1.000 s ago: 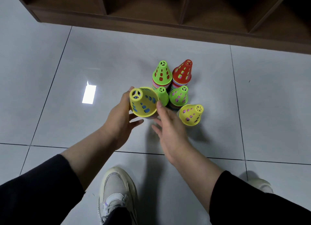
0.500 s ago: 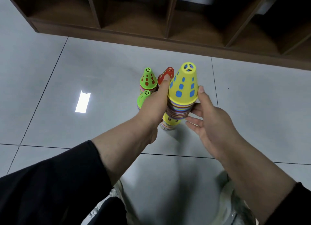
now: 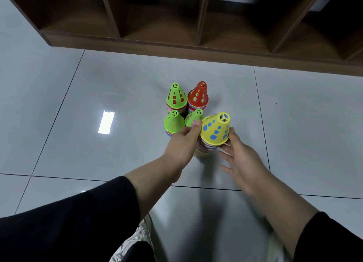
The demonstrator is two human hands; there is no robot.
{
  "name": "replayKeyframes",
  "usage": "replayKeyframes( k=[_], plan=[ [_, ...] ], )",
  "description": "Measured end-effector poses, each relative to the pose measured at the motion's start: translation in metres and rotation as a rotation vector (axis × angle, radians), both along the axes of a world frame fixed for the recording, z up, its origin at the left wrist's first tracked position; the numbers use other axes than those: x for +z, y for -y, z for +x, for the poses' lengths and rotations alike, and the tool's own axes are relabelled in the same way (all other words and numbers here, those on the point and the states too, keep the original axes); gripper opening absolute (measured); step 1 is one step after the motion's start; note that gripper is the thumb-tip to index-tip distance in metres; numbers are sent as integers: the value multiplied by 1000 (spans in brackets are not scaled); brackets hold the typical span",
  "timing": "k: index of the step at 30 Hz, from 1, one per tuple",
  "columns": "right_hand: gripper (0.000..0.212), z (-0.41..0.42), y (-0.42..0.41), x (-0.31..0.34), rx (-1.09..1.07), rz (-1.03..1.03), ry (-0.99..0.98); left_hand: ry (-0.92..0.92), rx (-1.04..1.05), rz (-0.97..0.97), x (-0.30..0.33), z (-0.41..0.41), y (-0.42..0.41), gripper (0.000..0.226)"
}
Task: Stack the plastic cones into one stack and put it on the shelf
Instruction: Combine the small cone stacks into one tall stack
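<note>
Yellow stack (image 3: 213,136): on floor (image 3: 98,85) beside four other stacks, near shelf (image 3: 196,51). Left hand (image 3: 182,144) grip and right hand (image 3: 238,157) grip flank it, fingers loose (nothing clasped). Advice: seat squarely, press level, before merging the next.

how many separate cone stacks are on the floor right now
5: two at the back, green-topped and red-topped; two green-topped in front, left and middle; one yellow-topped stack nearest, between both hands. None looks hidden.
</note>
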State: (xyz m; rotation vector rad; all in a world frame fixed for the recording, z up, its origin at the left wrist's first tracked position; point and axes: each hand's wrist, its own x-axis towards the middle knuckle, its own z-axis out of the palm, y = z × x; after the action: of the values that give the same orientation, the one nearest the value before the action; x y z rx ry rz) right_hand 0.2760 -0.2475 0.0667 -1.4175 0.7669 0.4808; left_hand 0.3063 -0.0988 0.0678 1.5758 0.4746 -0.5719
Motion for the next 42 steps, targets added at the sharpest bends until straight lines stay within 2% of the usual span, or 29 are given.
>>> replayKeyframes(
  k=[7,9,11,12,14,17,18,20,24,26,29,32,34,35,37,38,39,42],
  plan=[
    [49,19,34,-5,119,-145,38,154,-52,68,-12,9,-20,35],
    [50,30,44,-5,161,-210,93,228,-21,133,-19,14,-28,38],
    [40,47,54,-5,229,-317,161,304,-1,264,-28,22,-42,30],
    [38,57,57,-5,284,-367,193,328,-2,341,-34,26,-50,24],
    [49,76,59,-8,413,-430,226,345,-39,450,-44,35,-65,24],
    [60,99,57,-21,701,-507,270,355,-175,554,-57,46,-77,47],
    [64,105,55,-27,760,-499,273,369,-205,584,-60,50,-80,52],
    [67,118,54,-38,733,-445,241,395,-237,610,-64,58,-81,54],
    [36,134,52,-48,726,-518,309,465,-370,611,-72,64,-81,55],
    [30,129,56,-46,713,-509,356,547,-398,631,-73,63,-79,56],
    [32,106,67,-43,740,-461,435,759,-215,732,-71,59,-79,48],
    [49,70,76,-47,815,-265,402,814,-69,586,-64,32,-75,32],
    [71,52,75,-57,857,-171,342,706,-87,447,-64,5,-64,25],
    [79,46,72,-66,874,-190,319,560,-86,353,-66,-7,-56,30],
    [89,38,59,-83,894,-286,314,181,-99,130,-67,-20,-38,59],
    [90,35,51,-91,865,-333,319,20,-115,11,-68,-22,-30,72],
    [87,33,45,-96,806,-359,325,-88,-130,-102,-66,-21,-21,74],
    [69,28,30,-107,635,-401,318,-195,-128,-285,-58,-9,-4,49]
  ],
)
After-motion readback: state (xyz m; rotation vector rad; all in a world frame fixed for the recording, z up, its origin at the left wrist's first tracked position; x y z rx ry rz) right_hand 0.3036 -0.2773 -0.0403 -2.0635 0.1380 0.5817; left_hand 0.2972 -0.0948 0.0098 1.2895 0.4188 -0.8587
